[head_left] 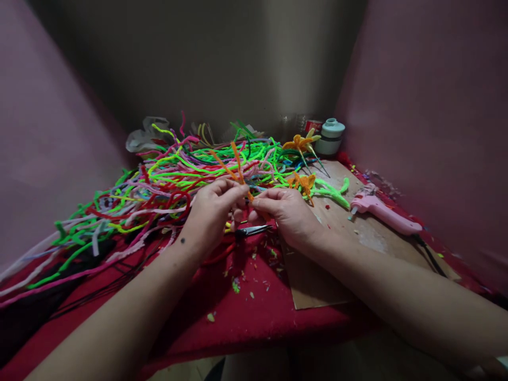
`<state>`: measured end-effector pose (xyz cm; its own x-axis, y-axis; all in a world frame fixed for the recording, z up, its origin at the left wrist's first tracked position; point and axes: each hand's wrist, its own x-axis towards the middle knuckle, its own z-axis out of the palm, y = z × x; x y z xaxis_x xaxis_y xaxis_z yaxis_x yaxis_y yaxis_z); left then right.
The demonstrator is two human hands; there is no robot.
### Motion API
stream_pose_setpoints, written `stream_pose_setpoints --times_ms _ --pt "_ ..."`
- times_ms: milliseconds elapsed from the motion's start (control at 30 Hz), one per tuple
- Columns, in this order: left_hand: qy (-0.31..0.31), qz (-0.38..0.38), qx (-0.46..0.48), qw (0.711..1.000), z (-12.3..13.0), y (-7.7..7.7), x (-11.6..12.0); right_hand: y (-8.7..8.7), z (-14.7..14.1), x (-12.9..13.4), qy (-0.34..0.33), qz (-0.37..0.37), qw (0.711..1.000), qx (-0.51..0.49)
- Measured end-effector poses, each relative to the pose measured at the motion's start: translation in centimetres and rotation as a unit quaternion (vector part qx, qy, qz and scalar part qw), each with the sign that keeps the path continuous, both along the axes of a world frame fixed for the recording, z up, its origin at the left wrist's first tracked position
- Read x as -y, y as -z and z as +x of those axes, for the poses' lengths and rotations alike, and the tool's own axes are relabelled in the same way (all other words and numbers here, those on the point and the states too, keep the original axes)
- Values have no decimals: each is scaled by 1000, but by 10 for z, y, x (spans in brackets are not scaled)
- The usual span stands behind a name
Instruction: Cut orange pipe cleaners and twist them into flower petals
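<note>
Near the middle of the view, my left hand (216,209) pinches an orange pipe cleaner (238,161) between thumb and forefinger. Two orange ends stick up above the fingers. My right hand (288,214) is closed on the lower part of the same orange piece, its fingertips almost touching those of my left hand. Just below the hands lies a pair of scissors (254,230) with its blades pointing right. An orange pipe-cleaner flower (302,184) rests beyond my right hand.
A large heap of coloured pipe cleaners (159,185) covers the back and left of the red cloth (238,328). On the right, a pink glue gun (387,213) lies on a cardboard sheet (317,286). Behind stand orange flowers (300,143) and a lidded jar (331,136).
</note>
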<state>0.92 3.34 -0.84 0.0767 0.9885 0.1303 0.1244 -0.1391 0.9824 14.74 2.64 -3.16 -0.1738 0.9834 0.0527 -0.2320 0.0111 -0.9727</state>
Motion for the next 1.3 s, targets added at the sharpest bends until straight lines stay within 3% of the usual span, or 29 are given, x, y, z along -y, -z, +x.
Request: stream_pose_setpoints --times_ms 167,333,533,733,833,967,1067,1167,1300 --pt "21 12 28 999 -3 -4 0 1 0 0 1 5 1000 21" --pt "-5 -12 49 999 -1 -4 2 4 0 -4 -24 -47 997 -55" --pt "-26 153 -60 986 1 1 4 6 3 -9 -52 -70 989 -118" --pt "9 188 -110 976 -6 1 0 5 5 -9 -65 -52 991 -106" --pt "40 296 -206 932 -13 3 -6 3 6 -8 -60 -37 994 -86" --pt "26 466 -363 807 -25 8 -15 0 8 -8 -59 -35 997 -44" --pt "42 526 -426 735 -32 5 -16 -2 9 -8 -78 -44 996 -17" --pt "95 525 -478 697 -32 -3 -11 -4 11 -9 -95 -33 995 23" --pt "127 469 -537 689 -26 -13 1 -6 11 -8 -111 3 986 126"
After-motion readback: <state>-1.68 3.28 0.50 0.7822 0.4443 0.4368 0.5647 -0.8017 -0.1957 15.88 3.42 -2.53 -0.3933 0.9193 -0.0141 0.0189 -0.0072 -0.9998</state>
